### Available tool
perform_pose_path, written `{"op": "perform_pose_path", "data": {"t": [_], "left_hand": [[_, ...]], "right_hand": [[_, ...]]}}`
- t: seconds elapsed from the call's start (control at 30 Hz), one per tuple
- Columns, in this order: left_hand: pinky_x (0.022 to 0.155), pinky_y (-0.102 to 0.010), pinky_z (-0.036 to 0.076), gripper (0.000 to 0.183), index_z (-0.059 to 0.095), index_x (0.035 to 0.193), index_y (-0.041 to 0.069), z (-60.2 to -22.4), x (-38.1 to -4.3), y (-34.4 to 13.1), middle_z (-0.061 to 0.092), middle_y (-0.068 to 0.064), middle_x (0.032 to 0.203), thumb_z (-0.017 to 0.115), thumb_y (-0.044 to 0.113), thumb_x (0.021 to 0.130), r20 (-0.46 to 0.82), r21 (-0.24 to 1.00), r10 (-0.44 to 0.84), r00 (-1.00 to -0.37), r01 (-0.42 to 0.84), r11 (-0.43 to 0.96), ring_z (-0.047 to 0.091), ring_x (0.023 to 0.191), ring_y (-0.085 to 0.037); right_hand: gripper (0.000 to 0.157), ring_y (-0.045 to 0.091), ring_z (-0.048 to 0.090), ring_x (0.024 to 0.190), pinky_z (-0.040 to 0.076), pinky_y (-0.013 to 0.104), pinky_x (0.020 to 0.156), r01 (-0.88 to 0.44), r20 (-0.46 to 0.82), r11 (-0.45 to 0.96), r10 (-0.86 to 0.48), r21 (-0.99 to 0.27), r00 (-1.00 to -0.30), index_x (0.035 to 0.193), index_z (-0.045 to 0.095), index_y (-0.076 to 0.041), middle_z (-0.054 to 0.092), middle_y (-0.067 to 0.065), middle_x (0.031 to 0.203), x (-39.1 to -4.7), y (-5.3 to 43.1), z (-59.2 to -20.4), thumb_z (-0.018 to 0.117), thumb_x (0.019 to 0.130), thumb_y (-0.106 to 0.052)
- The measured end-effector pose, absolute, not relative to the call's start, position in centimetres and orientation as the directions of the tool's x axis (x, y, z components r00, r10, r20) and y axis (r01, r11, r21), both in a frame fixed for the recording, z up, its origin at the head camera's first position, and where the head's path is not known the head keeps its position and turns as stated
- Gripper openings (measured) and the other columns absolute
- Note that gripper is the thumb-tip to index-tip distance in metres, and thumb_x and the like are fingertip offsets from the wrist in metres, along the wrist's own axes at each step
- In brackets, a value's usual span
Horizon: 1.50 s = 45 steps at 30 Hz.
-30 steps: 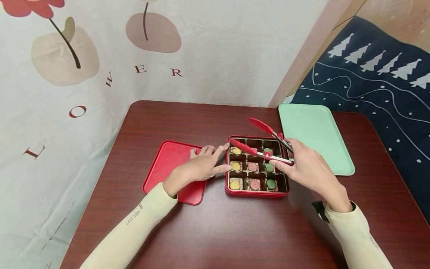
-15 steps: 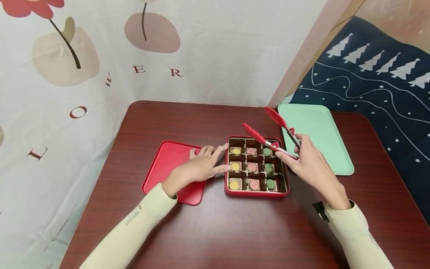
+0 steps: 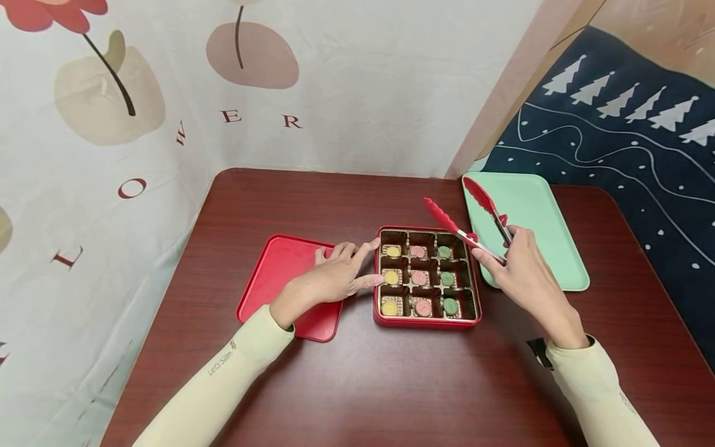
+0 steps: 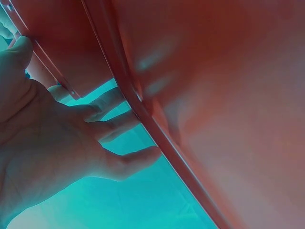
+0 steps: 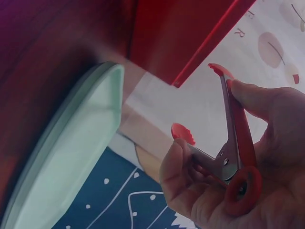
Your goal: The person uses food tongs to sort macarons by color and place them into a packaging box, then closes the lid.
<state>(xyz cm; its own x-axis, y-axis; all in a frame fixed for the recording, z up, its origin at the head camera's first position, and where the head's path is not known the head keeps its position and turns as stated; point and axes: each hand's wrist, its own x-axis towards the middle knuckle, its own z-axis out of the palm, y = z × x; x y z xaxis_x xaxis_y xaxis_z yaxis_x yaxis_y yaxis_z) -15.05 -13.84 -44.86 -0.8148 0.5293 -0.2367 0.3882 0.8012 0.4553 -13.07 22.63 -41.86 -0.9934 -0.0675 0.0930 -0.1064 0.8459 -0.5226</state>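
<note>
My right hand [image 3: 525,273] grips red-tipped metal tongs [image 3: 445,220], spread apart with nothing between their tips. They are raised above the table between the red tin and the green tray. In the right wrist view, thumb and fingers hold the two arms of the tongs [image 5: 247,138]. The square red tin [image 3: 427,323] has a divided insert with rows of small round pieces: yellow [image 3: 391,277], pink [image 3: 419,277] and green [image 3: 447,279]. My left hand [image 3: 332,279] touches the tin's left side with extended thumb and index finger; its other fingers are over the red lid [image 3: 274,276].
A mint green tray [image 3: 530,205] lies at the back right, just right of the tin. The dark wooden table [image 3: 391,379] meets a printed white curtain [image 3: 363,93] at the back. Navy cloth with white trees [image 3: 631,143] hangs on the right.
My right hand has moved the tongs up and right, from over the tin's compartments to beside the tray. The left hand, the tin and the lid have stayed in place.
</note>
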Motion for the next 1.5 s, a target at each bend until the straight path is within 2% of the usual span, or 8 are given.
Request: {"op": "perform_pose_path", "data": {"t": [0.13,0.33,0.8,1.0,1.17,1.5], "left_hand": [[0.109,-0.071,0.028,0.084,0.017,0.175,0.027,-44.8,-15.0,-13.9,0.052,-0.019,0.146,0.053,0.065,0.109,-0.235,0.456,0.530,-0.815,0.389,0.801,0.042,0.145,-0.036],[0.109,-0.070,0.028,0.084,0.017,0.175,0.027,-44.8,-15.0,-13.9,0.052,-0.019,0.146,0.053,0.065,0.110,-0.232,0.456,0.530,-0.815,0.390,0.800,0.042,0.145,-0.036],[0.111,-0.072,0.026,0.085,0.018,0.175,0.026,-44.9,-15.0,-13.9,0.052,-0.018,0.146,0.054,0.066,0.109,-0.232,0.451,0.532,-0.815,0.394,0.801,0.042,0.145,-0.036],[0.109,-0.072,0.027,0.085,0.018,0.175,0.026,-44.8,-15.1,-13.9,0.052,-0.018,0.145,0.054,0.065,0.109,-0.230,0.448,0.536,-0.812,0.400,0.799,0.042,0.145,-0.036],[0.110,-0.073,0.026,0.085,0.018,0.175,0.026,-44.8,-15.2,-14.0,0.052,-0.018,0.145,0.055,0.064,0.109,-0.223,0.460,0.536,-0.814,0.397,0.794,0.042,0.144,-0.036],[0.111,-0.074,0.026,0.085,0.019,0.175,0.026,-45.2,-15.2,-13.9,0.052,-0.018,0.146,0.054,0.066,0.109,-0.227,0.456,0.533,-0.815,0.395,0.797,0.043,0.144,-0.036]], "right_hand": [[0.087,0.048,0.050,0.109,0.045,0.065,0.090,-0.112,0.113,0.843,-0.060,-0.526,-0.992,0.152,0.031,0.022,0.043,0.038,0.134,-13.1,23.3,-42.2,0.075,0.104,-0.036],[0.082,0.046,0.047,0.108,0.043,0.058,0.084,-0.106,0.151,0.843,-0.029,-0.527,-0.988,0.149,0.037,0.021,0.045,0.036,0.131,-13.2,24.1,-42.6,0.076,0.104,-0.036],[0.082,0.051,0.044,0.115,0.044,0.062,0.085,-0.050,0.144,0.868,0.025,-0.494,-0.989,0.146,0.037,0.024,0.043,0.039,0.132,-13.2,26.3,-42.4,0.075,0.103,-0.033],[0.079,0.052,0.045,0.112,0.044,0.061,0.083,-0.037,0.153,0.873,0.044,-0.485,-0.987,0.142,0.040,0.026,0.044,0.039,0.127,-13.2,27.2,-42.4,0.076,0.102,-0.033],[0.085,0.052,0.041,0.115,0.043,0.062,0.085,-0.004,0.136,0.884,0.068,-0.467,-0.988,0.146,0.036,0.026,0.041,0.038,0.128,-13.1,27.7,-42.4,0.075,0.102,-0.036],[0.085,0.054,0.038,0.116,0.039,0.062,0.087,0.016,0.138,0.888,0.089,-0.460,-0.986,0.146,0.035,0.028,0.038,0.039,0.128,-13.1,28.9,-42.8,0.075,0.102,-0.034]]}}
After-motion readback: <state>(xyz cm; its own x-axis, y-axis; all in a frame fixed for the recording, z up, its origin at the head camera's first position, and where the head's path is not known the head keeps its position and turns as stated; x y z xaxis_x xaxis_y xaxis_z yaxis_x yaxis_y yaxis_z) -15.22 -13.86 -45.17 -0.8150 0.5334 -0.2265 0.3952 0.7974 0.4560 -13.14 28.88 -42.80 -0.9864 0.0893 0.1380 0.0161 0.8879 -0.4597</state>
